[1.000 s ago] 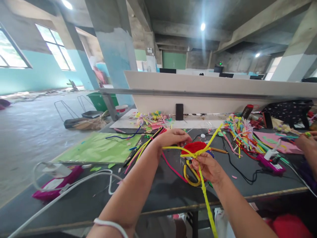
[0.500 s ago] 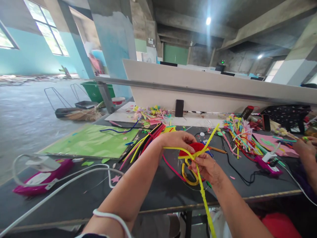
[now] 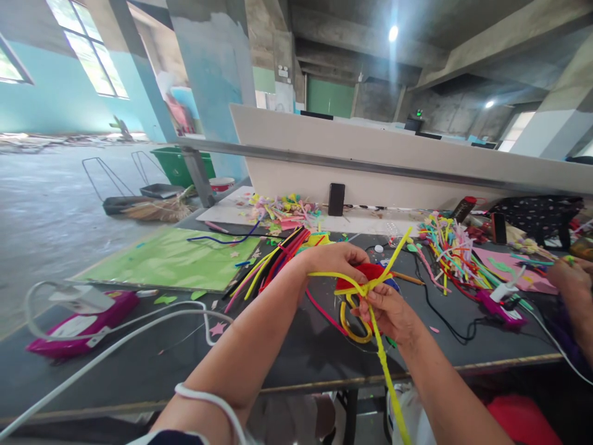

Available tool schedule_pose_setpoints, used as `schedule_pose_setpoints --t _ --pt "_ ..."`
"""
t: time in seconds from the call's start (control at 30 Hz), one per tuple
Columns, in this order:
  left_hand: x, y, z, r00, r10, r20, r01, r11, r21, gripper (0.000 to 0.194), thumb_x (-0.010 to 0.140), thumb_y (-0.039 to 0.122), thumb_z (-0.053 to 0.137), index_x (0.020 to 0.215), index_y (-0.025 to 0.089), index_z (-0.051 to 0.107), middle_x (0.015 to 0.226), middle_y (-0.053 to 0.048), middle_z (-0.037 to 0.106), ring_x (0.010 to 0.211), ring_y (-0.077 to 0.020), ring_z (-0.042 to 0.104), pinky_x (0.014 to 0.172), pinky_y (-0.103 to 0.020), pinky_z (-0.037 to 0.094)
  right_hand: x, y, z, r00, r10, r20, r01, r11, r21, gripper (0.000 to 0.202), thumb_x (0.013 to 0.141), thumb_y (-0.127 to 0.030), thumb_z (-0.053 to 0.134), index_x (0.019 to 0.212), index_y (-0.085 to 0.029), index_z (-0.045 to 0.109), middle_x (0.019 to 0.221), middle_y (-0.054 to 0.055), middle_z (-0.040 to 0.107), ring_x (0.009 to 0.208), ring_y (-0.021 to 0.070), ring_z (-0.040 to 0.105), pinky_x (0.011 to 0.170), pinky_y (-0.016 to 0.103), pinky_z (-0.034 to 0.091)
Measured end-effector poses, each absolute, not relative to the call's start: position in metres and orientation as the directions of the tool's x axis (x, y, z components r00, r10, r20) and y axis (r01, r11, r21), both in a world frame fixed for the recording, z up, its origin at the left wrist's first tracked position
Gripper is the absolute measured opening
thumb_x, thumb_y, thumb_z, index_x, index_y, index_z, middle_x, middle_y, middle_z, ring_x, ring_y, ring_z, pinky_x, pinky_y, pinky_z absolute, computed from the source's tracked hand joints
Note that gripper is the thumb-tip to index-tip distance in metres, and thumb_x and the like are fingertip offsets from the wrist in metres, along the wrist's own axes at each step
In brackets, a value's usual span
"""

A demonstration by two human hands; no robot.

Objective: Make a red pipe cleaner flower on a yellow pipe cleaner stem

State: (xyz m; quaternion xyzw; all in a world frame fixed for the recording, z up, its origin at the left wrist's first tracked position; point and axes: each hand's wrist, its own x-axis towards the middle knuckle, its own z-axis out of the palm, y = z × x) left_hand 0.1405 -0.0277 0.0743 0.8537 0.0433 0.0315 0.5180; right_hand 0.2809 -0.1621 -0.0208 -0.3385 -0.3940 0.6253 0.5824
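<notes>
Yellow pipe cleaners [image 3: 382, 364] cross and twist together at my fingertips, with one long twisted strand hanging below the table edge. My right hand [image 3: 388, 309] pinches them at the crossing. My left hand [image 3: 340, 259] is bent over the left side of the crossing, its fingers curled and partly hidden; a yellow strand runs beneath it. Behind the crossing lies a red round piece [image 3: 370, 272]. Yellow-handled scissors [image 3: 356, 330] rest on the table just under my hands.
Bundled pipe cleaners [image 3: 273, 262] and a green sheet [image 3: 171, 259] lie left. A phone [image 3: 336, 199] leans against the white divider [image 3: 296, 176]. Magenta power strips [image 3: 83, 324] with white cables sit at both sides. Another person's hand [image 3: 572, 284] is at far right.
Both hands hold nearly the same pose around the yellow crossing. The view has shifted very slightly.
</notes>
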Motion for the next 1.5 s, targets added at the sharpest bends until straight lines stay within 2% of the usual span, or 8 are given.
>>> schedule_pose_setpoints --t 0.23,0.4,0.63,0.83,0.9,1.1,1.33,1.5 --pt "0.139 -0.027 0.076 0.996 0.087 -0.023 0.052 -0.343 0.938 0.034 0.062 0.039 0.077 0.081 0.014 0.063 0.069 0.002 0.062 0.061 -0.0098 0.053 0.058 -0.021 0.040 0.278 -0.163 -0.018 -0.099 0.993 0.059 -0.395 0.015 -0.918 0.013 0.072 -0.027 0.072 0.075 -0.015 0.070 0.064 0.004 0.070 0.051 0.0113 0.062 0.054 0.023 0.049" --pt "0.139 -0.029 0.073 0.991 0.129 -0.016 0.041 -0.196 0.980 0.041 0.064 0.044 0.075 0.087 0.013 0.065 0.075 -0.001 0.064 0.065 -0.0102 0.056 0.061 -0.021 0.042 0.277 -0.163 -0.016 -0.082 0.993 0.085 -0.409 0.044 -0.911 0.011 0.072 -0.026 0.071 0.069 -0.015 0.070 0.059 0.003 0.068 0.048 0.0105 0.059 0.067 0.028 0.052" --pt "0.140 -0.008 0.037 0.875 0.461 0.148 -0.241 0.150 0.959 0.039 0.076 0.047 0.064 0.095 0.013 0.063 0.065 0.002 0.053 0.049 -0.0049 0.046 0.049 -0.019 0.036 0.290 -0.159 -0.015 0.092 0.985 0.149 -0.534 0.175 -0.827 0.009 0.071 -0.027 0.073 0.073 -0.019 0.069 0.061 -0.001 0.067 0.047 0.0093 0.058 0.073 0.030 0.053" --pt "0.144 -0.026 0.024 0.984 0.142 0.108 -0.108 -0.011 0.994 0.050 0.061 0.022 0.076 0.109 0.015 0.063 0.102 -0.010 0.062 0.083 -0.0148 0.056 0.072 -0.025 0.044 0.302 -0.154 -0.014 0.211 0.969 0.126 -0.561 0.226 -0.797 0.009 0.070 -0.021 0.072 0.077 -0.017 0.069 0.061 -0.001 0.069 0.047 0.0084 0.058 0.058 0.022 0.052" --pt "0.144 -0.036 0.024 0.972 0.165 0.168 -0.169 -0.007 0.986 0.055 0.060 0.017 0.074 0.114 0.018 0.062 0.111 -0.010 0.060 0.095 -0.0182 0.054 0.079 -0.028 0.044 0.303 -0.154 -0.011 0.219 0.971 0.099 -0.559 0.208 -0.802 0.010 0.068 -0.021 0.073 0.076 -0.017 0.069 0.060 -0.001 0.069 0.047 0.0079 0.059 0.054 0.019 0.051" --pt "0.138 -0.045 0.010 0.938 0.309 0.160 -0.224 0.182 0.957 0.048 0.067 0.022 0.067 0.114 0.020 0.060 0.114 -0.009 0.057 0.094 -0.0188 0.054 0.071 -0.027 0.047 0.304 -0.156 -0.013 0.206 0.975 0.088 -0.547 0.189 -0.815 0.011 0.068 -0.022 0.074 0.076 -0.016 0.069 0.061 -0.001 0.069 0.046 0.0071 0.058 0.046 0.017 0.048" --pt "0.146 -0.053 0.002 0.748 0.566 0.346 -0.371 -0.076 0.926 0.048 0.070 0.029 0.073 0.114 0.019 0.057 0.104 -0.007 0.061 0.086 -0.0160 0.057 0.069 -0.024 0.045 0.297 -0.155 -0.017 0.183 0.978 0.098 -0.514 0.180 -0.839 0.010 0.070 -0.023 0.073 0.074 -0.016 0.067 0.058 -0.001 0.066 0.045 0.0073 0.057 0.062 0.023 0.053" --pt "0.144 -0.057 0.009 0.597 0.562 0.572 -0.317 -0.490 0.812 0.036 0.068 0.030 0.075 0.101 0.020 0.065 0.107 -0.007 0.053 0.100 -0.0209 0.053 0.087 -0.034 0.044 0.289 -0.150 -0.021 0.145 0.985 0.095 -0.511 0.157 -0.845 0.011 0.072 -0.023 0.072 0.069 -0.015 0.066 0.057 -0.001 0.065 0.044 0.0060 0.055 0.053 0.017 0.049"
